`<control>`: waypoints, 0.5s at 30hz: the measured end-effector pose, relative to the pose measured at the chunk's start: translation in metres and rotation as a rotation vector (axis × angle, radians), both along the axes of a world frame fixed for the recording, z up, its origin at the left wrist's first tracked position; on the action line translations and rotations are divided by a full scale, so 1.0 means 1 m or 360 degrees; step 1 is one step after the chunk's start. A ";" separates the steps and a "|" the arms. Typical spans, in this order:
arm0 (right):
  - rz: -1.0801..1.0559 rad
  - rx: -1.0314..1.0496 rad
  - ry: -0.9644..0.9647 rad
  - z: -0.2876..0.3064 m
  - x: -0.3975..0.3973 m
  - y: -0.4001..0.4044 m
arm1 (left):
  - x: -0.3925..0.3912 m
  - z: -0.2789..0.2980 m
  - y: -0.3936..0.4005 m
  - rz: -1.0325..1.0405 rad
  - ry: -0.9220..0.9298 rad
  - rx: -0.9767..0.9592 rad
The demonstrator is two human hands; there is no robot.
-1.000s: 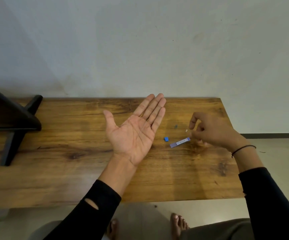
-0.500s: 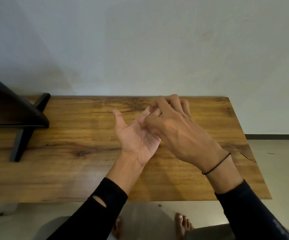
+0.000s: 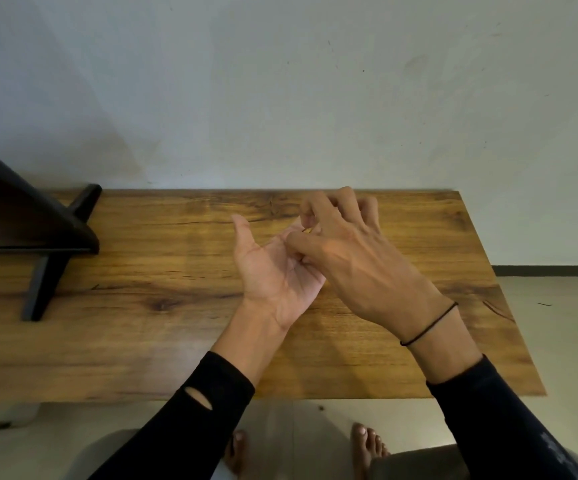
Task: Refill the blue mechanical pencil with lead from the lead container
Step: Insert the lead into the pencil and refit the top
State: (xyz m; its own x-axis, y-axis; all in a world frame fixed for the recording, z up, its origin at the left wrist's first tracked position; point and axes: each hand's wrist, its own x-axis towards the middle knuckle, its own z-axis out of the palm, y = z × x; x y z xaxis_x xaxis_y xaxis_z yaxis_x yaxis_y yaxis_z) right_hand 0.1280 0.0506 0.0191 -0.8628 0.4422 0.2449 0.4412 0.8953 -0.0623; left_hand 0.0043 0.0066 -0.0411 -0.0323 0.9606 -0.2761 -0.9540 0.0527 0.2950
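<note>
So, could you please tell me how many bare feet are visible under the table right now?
2: one foot lies below the table edge between the sleeves, partly behind the left forearm; the other foot lies right of it, beside the knee. Both are partly hidden.

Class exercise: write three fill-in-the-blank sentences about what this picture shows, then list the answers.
1. The left hand lies palm ___.
2. The right hand reaches over the left hand's ___.
3. A thin black band circles the ___ wrist.
Answers: up; fingers; right
</note>
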 end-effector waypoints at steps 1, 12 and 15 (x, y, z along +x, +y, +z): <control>-0.0006 -0.0028 0.0040 0.000 0.000 0.000 | 0.000 0.003 -0.001 0.0003 0.0006 -0.0018; -0.0291 -0.1386 0.1765 -0.006 0.025 0.048 | -0.018 -0.010 0.006 -0.0239 0.3618 -0.0660; -0.0296 -0.1638 0.1911 -0.010 0.028 0.051 | -0.013 -0.018 0.004 -0.0276 0.3771 -0.0770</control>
State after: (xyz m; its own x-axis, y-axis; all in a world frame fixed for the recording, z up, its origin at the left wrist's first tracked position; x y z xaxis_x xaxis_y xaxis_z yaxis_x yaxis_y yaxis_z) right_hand 0.1557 0.1015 0.0086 -0.3146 0.9139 0.2563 -0.2143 0.1947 -0.9572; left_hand -0.0082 0.0104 -0.0590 -0.4454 0.8951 -0.0182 0.8337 0.4221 0.3560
